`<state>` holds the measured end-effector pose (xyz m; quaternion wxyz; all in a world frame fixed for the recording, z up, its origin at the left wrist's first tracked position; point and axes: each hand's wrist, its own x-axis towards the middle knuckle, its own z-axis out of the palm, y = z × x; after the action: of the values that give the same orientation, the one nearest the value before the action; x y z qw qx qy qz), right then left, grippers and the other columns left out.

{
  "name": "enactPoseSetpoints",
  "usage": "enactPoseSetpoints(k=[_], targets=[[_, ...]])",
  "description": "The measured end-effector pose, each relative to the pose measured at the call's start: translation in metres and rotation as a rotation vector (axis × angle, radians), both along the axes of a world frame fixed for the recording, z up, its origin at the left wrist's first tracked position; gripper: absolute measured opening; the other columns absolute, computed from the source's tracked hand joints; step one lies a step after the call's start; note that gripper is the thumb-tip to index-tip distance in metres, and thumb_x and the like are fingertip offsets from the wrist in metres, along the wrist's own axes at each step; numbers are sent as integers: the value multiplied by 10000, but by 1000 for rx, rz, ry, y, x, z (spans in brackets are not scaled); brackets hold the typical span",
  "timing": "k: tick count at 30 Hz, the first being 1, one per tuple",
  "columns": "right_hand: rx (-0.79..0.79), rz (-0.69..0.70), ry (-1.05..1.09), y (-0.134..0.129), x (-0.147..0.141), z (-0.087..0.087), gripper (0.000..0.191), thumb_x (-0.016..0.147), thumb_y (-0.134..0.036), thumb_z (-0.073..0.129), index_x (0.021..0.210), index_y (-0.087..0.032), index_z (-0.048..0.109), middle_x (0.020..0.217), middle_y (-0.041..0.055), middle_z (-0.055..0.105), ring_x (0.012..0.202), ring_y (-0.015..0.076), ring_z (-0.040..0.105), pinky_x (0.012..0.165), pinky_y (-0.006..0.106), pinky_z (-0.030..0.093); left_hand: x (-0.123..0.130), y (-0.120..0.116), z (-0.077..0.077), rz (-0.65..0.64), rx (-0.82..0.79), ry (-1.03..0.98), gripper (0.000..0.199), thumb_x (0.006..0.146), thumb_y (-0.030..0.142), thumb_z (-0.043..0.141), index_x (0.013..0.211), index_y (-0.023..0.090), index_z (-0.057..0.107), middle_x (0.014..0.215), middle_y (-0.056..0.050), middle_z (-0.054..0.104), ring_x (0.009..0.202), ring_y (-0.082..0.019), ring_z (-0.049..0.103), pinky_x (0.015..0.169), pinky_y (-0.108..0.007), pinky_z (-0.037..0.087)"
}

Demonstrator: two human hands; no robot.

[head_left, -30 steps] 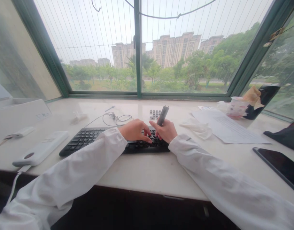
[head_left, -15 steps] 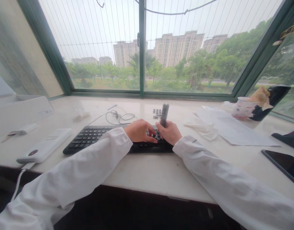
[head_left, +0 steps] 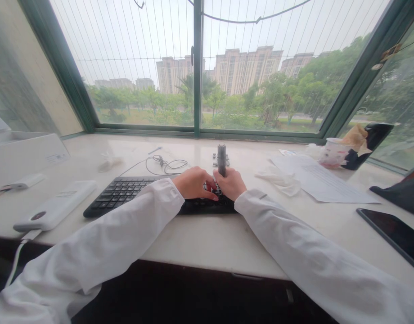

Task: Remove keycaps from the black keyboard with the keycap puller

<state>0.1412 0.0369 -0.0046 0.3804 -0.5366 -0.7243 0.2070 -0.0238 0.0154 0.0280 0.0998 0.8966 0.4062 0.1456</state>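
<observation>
my right hand [head_left: 231,184] grips a dark cylindrical tool [head_left: 221,159] upright over the black keyboard [head_left: 126,196]
my left hand [head_left: 193,183] curls narrowly on the keys just beside it; i cannot tell if it holds anything. loose keycaps [head_left: 219,159] sit in a small cluster beyond. the left-side keys look in place, so few seem off so far.

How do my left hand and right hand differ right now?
The right hand grips an upright dark grey cylinder, while the left hand shows nothing held. The left hand lies flatter, fingers curled toward the keys; the right hand sits more upright around its grip. Both are over the right part of a black keyboard, and both arms wear white sleeves.
</observation>
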Motion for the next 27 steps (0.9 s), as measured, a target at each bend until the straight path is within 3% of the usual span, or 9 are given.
enactPoseSetpoints(k=[9,16,21,24,27], targets=[[-101,76,34,-7,3,11,534,898,-583,405,563,-201,569,546,44,593,574,177,554,608,288,380,0,1,-6,45,89,-50,339,760,568,672,808,247,769,730,9,724,642,-128,618,641,-223,396],[15,30,111,0,16,11,610,896,-656,339,571,-201,584,545,28,551,574,168,516,614,293,378,7,-3,-7,111,109,-221,384,790,576,641,819,221,783,749,-30,731,636,-132,602,633,-231,407],[-72,135,466,3,17,13,597,828,-741,394,646,-197,559,565,-8,490,533,123,454,533,254,377,10,-7,-3,74,-175,-451,475,796,602,615,910,167,771,790,-48,733,527,-101,581,547,-215,447],[-137,198,592,-1,16,17,609,793,-785,413,693,-201,551,497,-53,343,436,93,307,427,244,256,12,-9,-1,84,-332,-527,516,777,617,621,901,134,759,815,-59,728,484,-91,561,458,-205,434],[-200,259,672,-4,16,20,612,788,-802,413,730,-207,543,480,-83,222,400,74,189,402,240,138,14,-9,0,68,-385,-577,483,753,581,666,869,122,759,768,-52,713,494,-85,547,444,-194,436]])
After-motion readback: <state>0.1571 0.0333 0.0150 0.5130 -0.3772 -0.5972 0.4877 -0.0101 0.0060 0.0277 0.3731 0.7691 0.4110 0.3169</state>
